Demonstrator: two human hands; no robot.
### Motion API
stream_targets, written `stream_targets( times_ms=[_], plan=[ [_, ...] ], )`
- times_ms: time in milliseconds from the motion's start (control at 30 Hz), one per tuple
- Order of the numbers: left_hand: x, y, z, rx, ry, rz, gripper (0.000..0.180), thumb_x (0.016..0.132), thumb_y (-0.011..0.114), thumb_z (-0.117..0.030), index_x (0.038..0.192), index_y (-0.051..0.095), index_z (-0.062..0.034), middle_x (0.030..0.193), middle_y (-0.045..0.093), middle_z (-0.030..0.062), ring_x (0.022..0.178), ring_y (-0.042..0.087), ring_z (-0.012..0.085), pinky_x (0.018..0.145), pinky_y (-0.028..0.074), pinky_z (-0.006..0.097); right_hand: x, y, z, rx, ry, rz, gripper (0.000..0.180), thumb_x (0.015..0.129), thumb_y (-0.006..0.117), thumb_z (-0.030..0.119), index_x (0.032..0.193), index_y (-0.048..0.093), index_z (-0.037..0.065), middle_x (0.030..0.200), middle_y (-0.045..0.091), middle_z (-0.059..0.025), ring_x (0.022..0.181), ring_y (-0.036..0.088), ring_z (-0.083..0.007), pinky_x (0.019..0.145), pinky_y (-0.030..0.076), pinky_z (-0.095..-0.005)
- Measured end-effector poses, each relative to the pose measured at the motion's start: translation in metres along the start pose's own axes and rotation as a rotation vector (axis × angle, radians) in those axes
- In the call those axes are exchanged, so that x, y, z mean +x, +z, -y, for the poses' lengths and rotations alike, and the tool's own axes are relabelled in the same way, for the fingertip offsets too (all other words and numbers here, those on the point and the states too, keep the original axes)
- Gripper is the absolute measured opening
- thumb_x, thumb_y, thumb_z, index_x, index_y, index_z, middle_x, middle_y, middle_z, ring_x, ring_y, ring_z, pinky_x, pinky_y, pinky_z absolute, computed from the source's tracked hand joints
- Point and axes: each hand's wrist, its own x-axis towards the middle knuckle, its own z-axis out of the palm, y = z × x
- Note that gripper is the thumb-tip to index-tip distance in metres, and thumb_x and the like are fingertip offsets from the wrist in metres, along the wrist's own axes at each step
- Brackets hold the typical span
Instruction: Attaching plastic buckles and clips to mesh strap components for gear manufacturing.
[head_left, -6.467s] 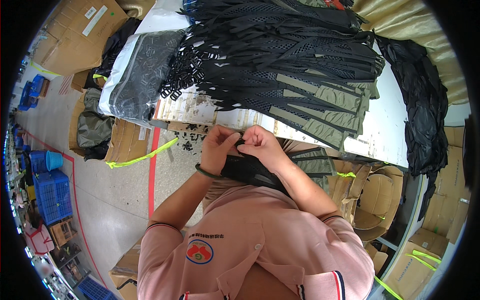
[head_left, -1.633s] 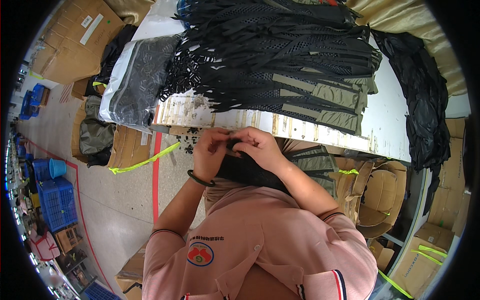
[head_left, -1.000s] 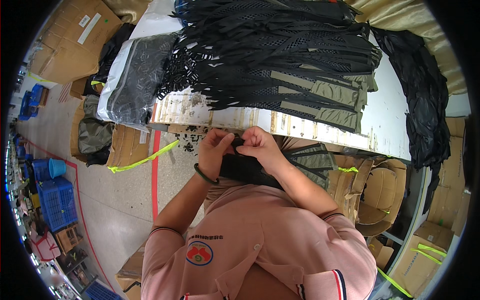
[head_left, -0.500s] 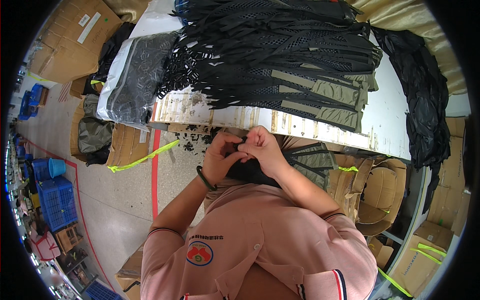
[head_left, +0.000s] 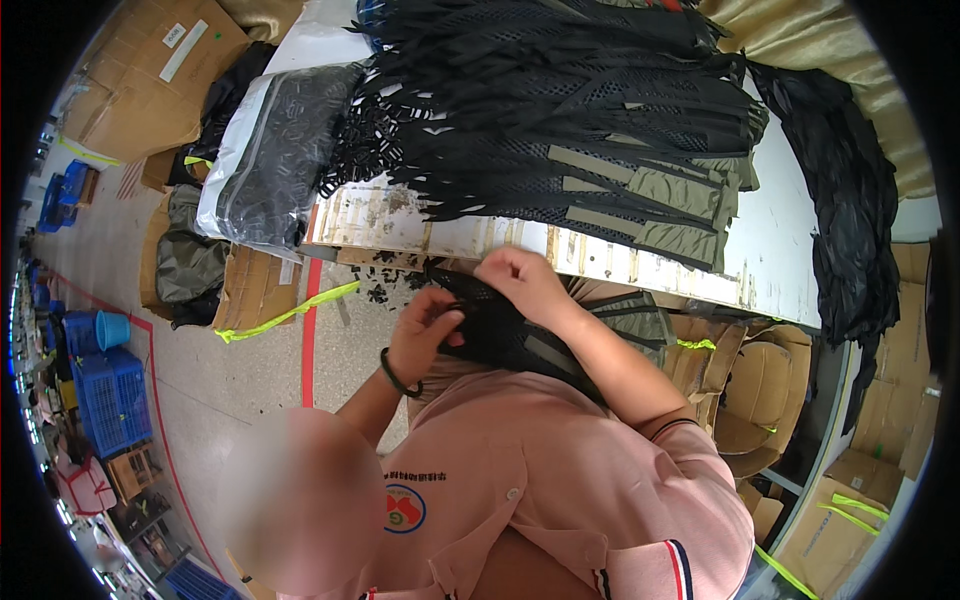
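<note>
Across my lap lies a black mesh fabric piece [head_left: 490,325] with straps and a narrow olive strip. My left hand [head_left: 425,330], with a dark band at the wrist, is curled at its left side, thumb and fingers drawn together; what they pinch is hidden against the black. My right hand [head_left: 525,287] sits above the mesh, apart from the left, its fingers bent in; whatever they hold cannot be made out. Ahead on the white table [head_left: 480,238] are many similar black and olive strapped pieces [head_left: 600,130], beside loose black plastic buckles [head_left: 365,140].
A clear bag of buckles [head_left: 285,150] rests at the table's left end. Cardboard boxes stand left [head_left: 235,285] and right [head_left: 765,385] of me. Small black bits [head_left: 378,292] lie under the table edge. Black fabric [head_left: 850,190] hangs at the right. A blurred round shape [head_left: 300,500] covers the lower left.
My hands were together at the fingertips and have parted. The left came down and toward me; the right shifted slightly up and right. More of the black mesh piece shows between them.
</note>
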Motion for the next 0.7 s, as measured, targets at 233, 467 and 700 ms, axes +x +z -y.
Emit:
stream_targets(
  times_ms=[233,467,700],
  plan=[
    [-0.001,-0.018,0.002,-0.051,-0.006,-0.042,0.011,0.089,0.057,-0.003,0.098,0.051,-0.0070,0.082,0.056,0.0013,0.064,0.056,0.0098,0.059,0.048,0.023,0.063,-0.023,0.019,-0.895,-0.453,-0.302,0.022,0.068,0.073,0.010,0.085,0.061,0.009,0.084,0.052,-0.0054,0.088,0.050,-0.0248,0.074,0.036,-0.0368],
    [0.000,-0.040,0.015,0.266,-0.161,-0.123,0.029,0.083,0.065,-0.004,0.108,0.052,-0.0056,0.085,0.056,0.0041,0.071,0.057,0.0101,0.064,0.049,0.024,0.066,-0.022,0.017,-0.970,-0.515,-0.293,0.016,0.068,0.072,0.008,0.079,0.060,0.009,0.078,0.052,-0.0039,0.084,0.050,-0.0244,0.072,0.036,-0.0364],
    [0.041,-0.035,-0.028,0.334,0.300,-0.169,0.034,0.082,0.065,-0.002,0.115,0.053,-0.0056,0.109,0.056,0.0101,0.076,0.057,0.0090,0.065,0.048,0.023,0.051,-0.026,0.017,-0.309,-0.158,0.172,0.011,0.079,0.066,0.003,0.085,0.057,0.003,0.073,0.057,-0.0024,0.067,0.053,-0.0161,0.069,0.042,-0.0285]
  ],
)
